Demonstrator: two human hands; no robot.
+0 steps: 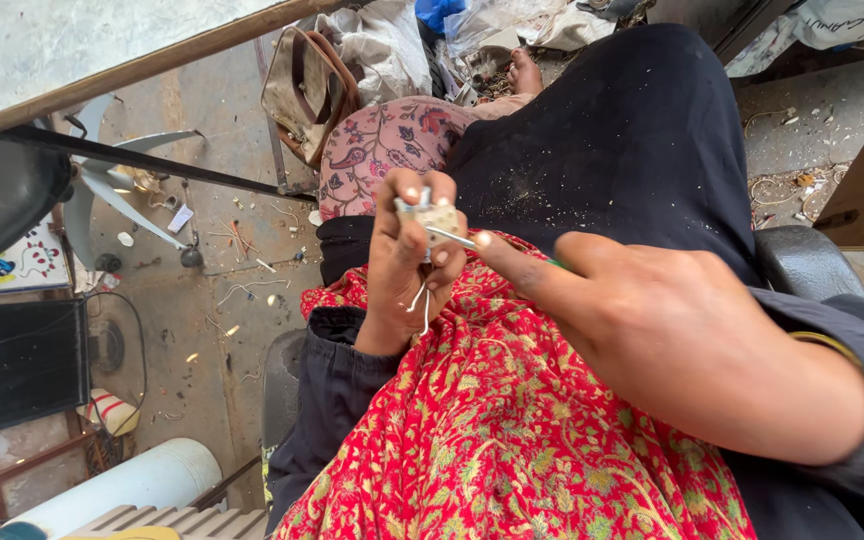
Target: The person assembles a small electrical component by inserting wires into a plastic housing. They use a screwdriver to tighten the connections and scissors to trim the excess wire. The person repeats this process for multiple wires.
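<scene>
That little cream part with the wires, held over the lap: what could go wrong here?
The thin metal tool in the right hand points at the left hand pinching the small cream part; a slip might jab a finger. If dropped, the part could vanish among the scraps on the floor.

Red cloth [512, 430] over the lap with dense yellow-green floral/paisley print; black cloth [612, 140] above it, flecked with pale specks; pink trouser leg [382, 145] with red and dark flower pattern. Small part [439, 216] in the left hand [407, 265] is cream-beige with silver-grey metal, thin white wires [420, 300] hanging from it; tool [452, 237] in the right hand [672, 340] has a silver shaft and a green bit by the fingers. Sleeves [332, 390] dark navy-grey, gold bangle [827, 345], tan-brown bag [302, 90], white pipe [122, 485], grey concrete floor [212, 330].
</scene>
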